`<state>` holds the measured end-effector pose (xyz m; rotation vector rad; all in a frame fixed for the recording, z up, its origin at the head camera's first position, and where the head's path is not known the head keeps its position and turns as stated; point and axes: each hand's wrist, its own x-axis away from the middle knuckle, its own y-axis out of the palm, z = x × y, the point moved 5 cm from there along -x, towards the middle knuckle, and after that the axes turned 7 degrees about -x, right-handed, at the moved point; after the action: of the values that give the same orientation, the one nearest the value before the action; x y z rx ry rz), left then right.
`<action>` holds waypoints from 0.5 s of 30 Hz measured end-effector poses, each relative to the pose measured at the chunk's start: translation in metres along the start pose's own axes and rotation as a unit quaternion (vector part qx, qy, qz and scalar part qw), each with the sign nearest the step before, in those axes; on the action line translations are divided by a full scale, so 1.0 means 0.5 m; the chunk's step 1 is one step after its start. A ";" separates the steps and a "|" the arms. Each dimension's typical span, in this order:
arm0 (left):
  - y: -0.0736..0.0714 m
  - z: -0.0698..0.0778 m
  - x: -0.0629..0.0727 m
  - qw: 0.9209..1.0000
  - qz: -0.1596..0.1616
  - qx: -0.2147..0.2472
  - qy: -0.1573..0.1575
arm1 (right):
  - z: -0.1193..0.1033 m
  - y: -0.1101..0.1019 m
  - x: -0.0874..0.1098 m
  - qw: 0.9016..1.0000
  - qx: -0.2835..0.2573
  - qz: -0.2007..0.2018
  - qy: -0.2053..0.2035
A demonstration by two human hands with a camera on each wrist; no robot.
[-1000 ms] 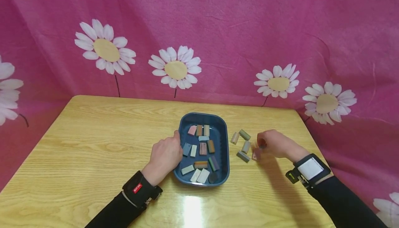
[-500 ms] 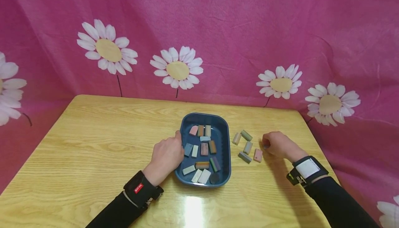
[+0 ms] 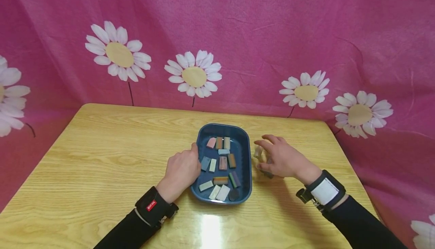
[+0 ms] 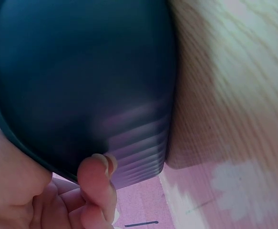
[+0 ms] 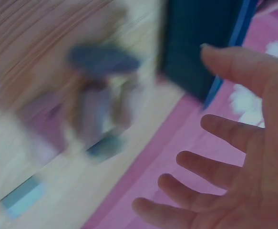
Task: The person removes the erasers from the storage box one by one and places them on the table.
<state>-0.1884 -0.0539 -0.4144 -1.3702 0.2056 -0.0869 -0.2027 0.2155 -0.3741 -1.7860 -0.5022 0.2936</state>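
Head view shows the right hand (image 3: 283,160) with fingers parted and gripping nothing, half hiding the loose blocks (image 3: 258,152) just right of the blue tray (image 3: 242,162); the right wrist view blurs them. Other blocks (image 3: 222,163) lie inside the tray, whose left rim the left hand (image 3: 180,171) grips with curled fingers, and the table (image 3: 119,158) stretches from there to its left edge. On the left wrist strap (image 3: 144,198), a red label's (image 3: 151,205) white lettering is too small to read.

The right hand (image 3: 287,160) has moved from nearer the table's (image 3: 136,139) right edge toward the tray (image 3: 250,166), its curled fingers (image 5: 210,169) now spread above the loose blocks (image 3: 258,152), hiding the pink block (image 5: 43,121) from the head view.
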 end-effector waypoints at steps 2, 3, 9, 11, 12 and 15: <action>0.001 0.000 0.000 1.000 -0.002 -0.001 -0.001 | -0.036 -0.001 -0.006 1.000 -0.009 -0.006 -0.011; 0.001 0.000 0.000 1.000 -0.002 -0.001 0.000 | -0.052 -0.001 -0.009 1.000 -0.011 -0.011 -0.013; -0.001 0.000 0.001 1.000 0.005 -0.006 0.002 | -0.144 0.017 -0.029 0.997 0.022 -0.049 -0.063; -0.001 0.000 0.001 1.000 0.004 -0.008 0.002 | -0.169 0.032 -0.037 0.994 0.029 -0.058 -0.090; -0.001 0.000 0.001 1.000 0.002 -0.009 0.002 | -0.180 0.040 -0.040 0.992 0.030 -0.062 -0.102; 0.001 0.000 0.000 1.000 -0.007 -0.007 -0.001 | -0.206 0.066 -0.049 0.987 0.031 -0.068 -0.142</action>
<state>-0.1885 -0.0537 -0.4149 -1.3855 0.1953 -0.0956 -0.1720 0.1088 -0.3793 -1.6486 -0.8060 0.4660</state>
